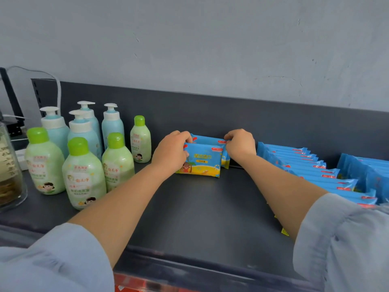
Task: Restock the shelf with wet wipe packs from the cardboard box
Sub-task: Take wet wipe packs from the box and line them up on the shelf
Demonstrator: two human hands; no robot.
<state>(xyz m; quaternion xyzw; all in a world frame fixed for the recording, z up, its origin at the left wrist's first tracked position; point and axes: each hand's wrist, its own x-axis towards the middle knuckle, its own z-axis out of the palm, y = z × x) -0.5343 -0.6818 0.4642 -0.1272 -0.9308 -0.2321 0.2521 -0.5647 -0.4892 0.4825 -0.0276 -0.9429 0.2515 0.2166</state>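
head view: left hand (171, 151) and right hand (240, 145) pinch the top corners of two upright wet wipe packs (203, 161) between them, far back on the shelf (200, 207) — once released, the unpropped front pack may tip forward.

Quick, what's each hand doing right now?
Left hand: grips the left end of the wet wipe packs.
Right hand: grips their right end.

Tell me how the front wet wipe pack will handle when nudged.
The front wet wipe pack looks like a soft film pouch, so it likely flexes. Standing on its narrow edge on the shelf, it may tip easily. Its glossy wrapper probably slides.
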